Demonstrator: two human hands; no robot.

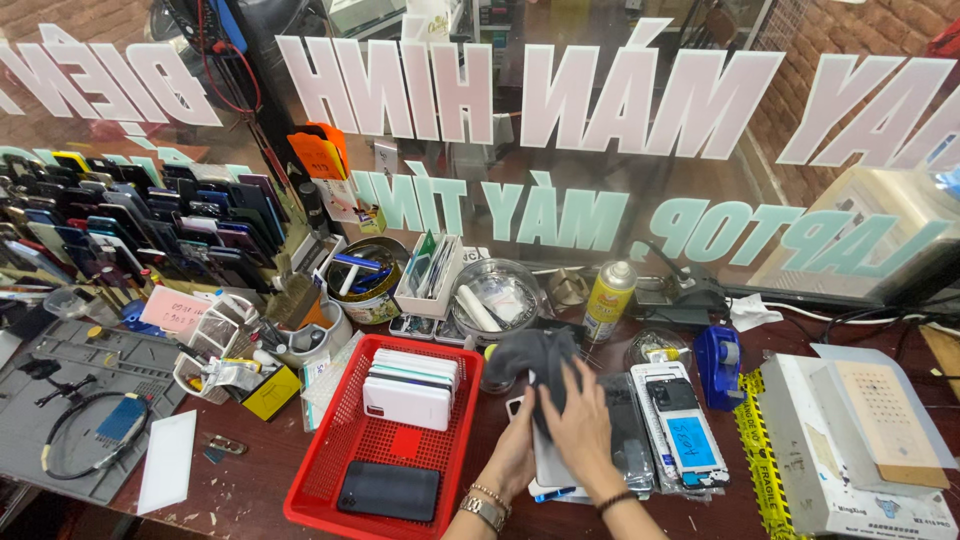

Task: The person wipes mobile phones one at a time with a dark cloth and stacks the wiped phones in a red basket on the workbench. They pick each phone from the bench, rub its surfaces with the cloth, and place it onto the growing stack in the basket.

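Cloth: dark grey cleaning cloth [537, 362], soft and limp, bunched over a flat white device [553, 462] near the front edge of the surface [250, 480]; it likely folds under any grip, so it can be taken anywhere along its bulk.
Device: thin, rigid slab, probably smooth and fragile; best held by its long edges.
Right hand [583, 425]: fingers spread flat, pressing the cloth down onto the device.
Left hand [518, 450]: beside the right, touching the device's left edge; whether its fingers pinch anything I cannot tell.
Red basket [335, 470]: just left of the hands; holds a stack of white phone-sized boxes [410, 388] and one dark phone [389, 490] lying flat.
Round tin [368, 300]: toward the back edge, with tools standing in it.
Clear bowl [497, 297]: behind the cloth, with small white parts.
White tray [428, 280]: between tin and bowl, cards upright inside.
Spray can [609, 300]: upright, right of the bowl.
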